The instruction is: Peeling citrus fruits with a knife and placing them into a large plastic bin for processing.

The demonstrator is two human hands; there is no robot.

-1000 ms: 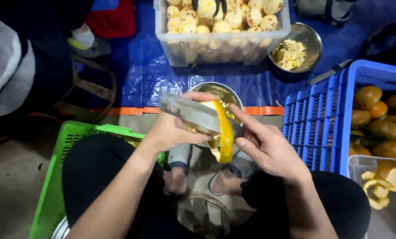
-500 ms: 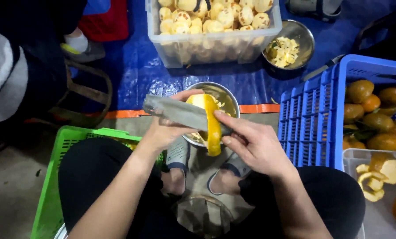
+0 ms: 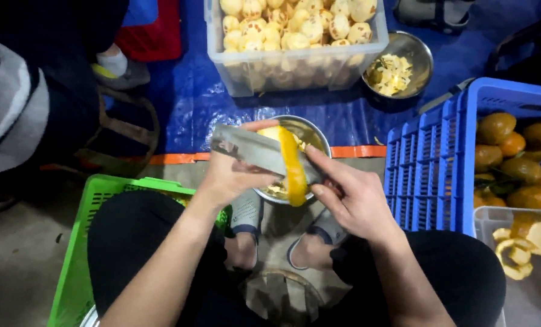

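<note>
Behind both hands, clear tub (image 3: 295,72) holds peeled fruit (image 3: 295,21).

View: one only, a head camera on the seated person, so nothing was shared with a second view. Direction: it looked steeply down and a little forward, over the person's lap and feet. Range: close; the left hand (image 3: 231,175) and right hand (image 3: 352,197) sat mid-frame, forearms entering from the bottom edge. Upper frame: blue tarp (image 3: 180,109) and clear tub (image 3: 295,57), farther off. Right edge: blue crate (image 3: 431,163), cut off. Lower left: green crate (image 3: 80,254). Left edge: another person's sleeve (image 3: 10,112).
</note>
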